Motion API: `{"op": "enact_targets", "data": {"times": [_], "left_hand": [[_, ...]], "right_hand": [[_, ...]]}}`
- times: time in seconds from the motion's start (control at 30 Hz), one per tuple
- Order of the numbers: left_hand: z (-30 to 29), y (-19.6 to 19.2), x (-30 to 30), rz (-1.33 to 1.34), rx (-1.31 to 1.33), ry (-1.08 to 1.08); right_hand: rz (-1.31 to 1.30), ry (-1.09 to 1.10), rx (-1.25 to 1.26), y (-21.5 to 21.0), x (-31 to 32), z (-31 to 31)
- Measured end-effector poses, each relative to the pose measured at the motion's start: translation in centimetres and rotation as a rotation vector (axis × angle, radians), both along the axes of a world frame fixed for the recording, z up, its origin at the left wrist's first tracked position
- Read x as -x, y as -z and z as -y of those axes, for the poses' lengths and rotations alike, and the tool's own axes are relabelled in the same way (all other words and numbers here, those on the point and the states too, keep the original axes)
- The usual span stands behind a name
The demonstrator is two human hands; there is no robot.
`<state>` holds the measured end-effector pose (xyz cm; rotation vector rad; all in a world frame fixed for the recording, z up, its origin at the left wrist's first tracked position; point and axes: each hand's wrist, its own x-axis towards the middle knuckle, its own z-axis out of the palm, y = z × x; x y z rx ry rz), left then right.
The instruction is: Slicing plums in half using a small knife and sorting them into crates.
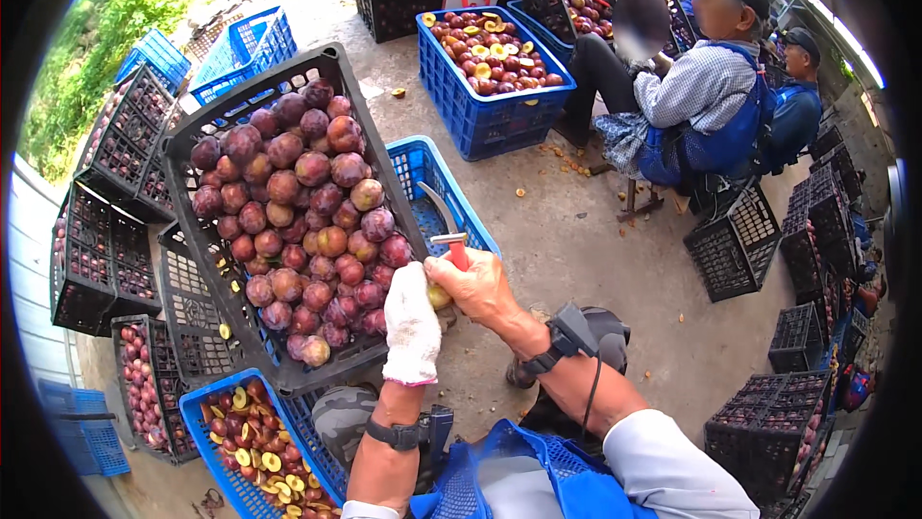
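Observation:
My left hand (413, 327), in a white knitted glove, is closed at the near right corner of a tilted black crate (197, 279) heaped with dark red plums (312, 221). My bare right hand (480, 289) grips the red handle of a small curved knife (444, 212), its hooked blade pointing up and away. Between the hands shows part of a yellowish plum (438, 296), pressed against the glove; the fingers hide the rest of it. A blue crate (461, 202) lies under the black one, its far right side showing.
Near left, a blue crate (197, 413) holds halved plums. Ahead, another blue crate (490, 120) is full of whole and cut plums. A seated person (706, 96) works to its right, with another behind. Black crates (110, 250) are stacked at both sides; scraps litter the concrete floor (595, 241).

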<state>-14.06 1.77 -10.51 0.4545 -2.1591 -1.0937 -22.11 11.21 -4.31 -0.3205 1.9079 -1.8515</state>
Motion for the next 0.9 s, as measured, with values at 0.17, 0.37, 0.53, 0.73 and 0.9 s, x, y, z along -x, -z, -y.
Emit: {"op": "enact_targets", "data": {"times": [0.17, 0.37, 0.53, 0.73, 0.9], "left_hand": [[1.1, -5.9, -1.4, 0.001, -0.364, -0.030], [1.5, -4.9, -2.2, -0.198, 0.352, -0.228], [2.2, -4.6, -3.1, -0.311, -0.837, 0.121], [1.6, -0.3, -2.6, -0.272, -1.448, 0.530], [2.2, -5.2, -2.8, -0.060, -1.984, 0.718]], "right_hand": [[-0.052, 0.014, -0.059, -2.3, -3.3, 1.7], [-0.013, -0.029, 0.053, -3.7, -4.6, 3.0], [-0.721, 0.044, -0.083, -3.7, -5.3, 3.9], [-1.093, -0.005, -0.201, -4.4, -4.4, 2.3], [0.215, -0.224, 0.056, -6.5, -0.9, -1.4]]}}
